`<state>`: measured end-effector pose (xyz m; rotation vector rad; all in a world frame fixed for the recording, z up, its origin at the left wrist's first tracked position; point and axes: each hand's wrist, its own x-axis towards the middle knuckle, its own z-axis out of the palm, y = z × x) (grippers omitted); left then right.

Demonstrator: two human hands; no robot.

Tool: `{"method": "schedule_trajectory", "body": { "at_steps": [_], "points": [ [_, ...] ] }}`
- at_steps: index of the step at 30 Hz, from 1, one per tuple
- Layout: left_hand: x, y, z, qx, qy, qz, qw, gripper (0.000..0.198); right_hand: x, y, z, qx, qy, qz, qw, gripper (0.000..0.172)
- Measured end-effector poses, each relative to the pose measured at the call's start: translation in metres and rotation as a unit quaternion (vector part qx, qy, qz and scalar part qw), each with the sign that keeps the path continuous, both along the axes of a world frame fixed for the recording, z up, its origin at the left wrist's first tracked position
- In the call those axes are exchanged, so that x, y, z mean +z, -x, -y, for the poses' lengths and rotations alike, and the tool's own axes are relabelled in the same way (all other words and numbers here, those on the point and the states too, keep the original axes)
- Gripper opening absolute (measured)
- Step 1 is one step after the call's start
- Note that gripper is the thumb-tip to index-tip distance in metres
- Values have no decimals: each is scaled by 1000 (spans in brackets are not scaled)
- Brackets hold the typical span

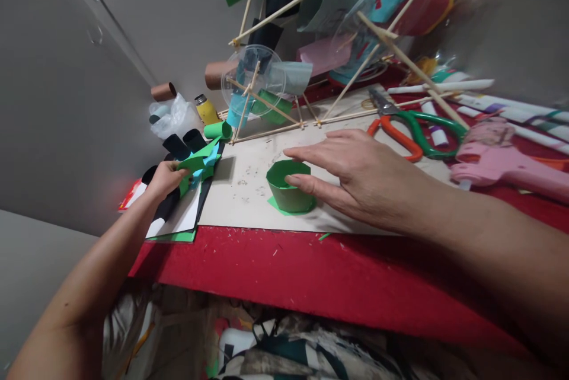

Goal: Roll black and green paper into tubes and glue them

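A small green paper cup [288,196], many-sided at the rim, stands upright on a flat green paper piece [278,207] on the pale board. Over its right side is my right hand [351,172], thumb and fingers stretched out and apart. The thumb overlaps the cup's rim in view; whether it touches I cannot tell. At the left, my left hand [166,179] pinches a green paper strip [195,162] above a pile of cut paper and sheets. Black paper rolls [176,147] and light blue scraps [211,157] lie around that hand.
A stick frame [267,126] with paper tubes and clear plastic discs rises behind the board [240,202]. Orange- and green-handled scissors [400,125] and a pink glue gun [498,155] lie right. A yellow bottle [205,110] stands back left. The red table edge [284,273] is nearest.
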<state>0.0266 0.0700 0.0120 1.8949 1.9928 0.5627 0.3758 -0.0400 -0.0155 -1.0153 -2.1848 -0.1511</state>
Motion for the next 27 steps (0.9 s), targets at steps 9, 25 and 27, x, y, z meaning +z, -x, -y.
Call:
{"method": "schedule_trajectory", "body": {
  "at_steps": [9, 25, 27],
  "points": [
    [-18, -29, 0, -102, -57, -251, 961, 27, -3, 0, -1, 5, -6, -12, 1000, 40],
    [0, -11, -24, -88, -90, -146, 981, 29, 2, 0, 2, -6, 20, 18, 1000, 39],
    [6, -5, -24, -74, -102, -105, 986, 30, 1, 0, 2, -7, 21, 18, 1000, 39]
  ]
}}
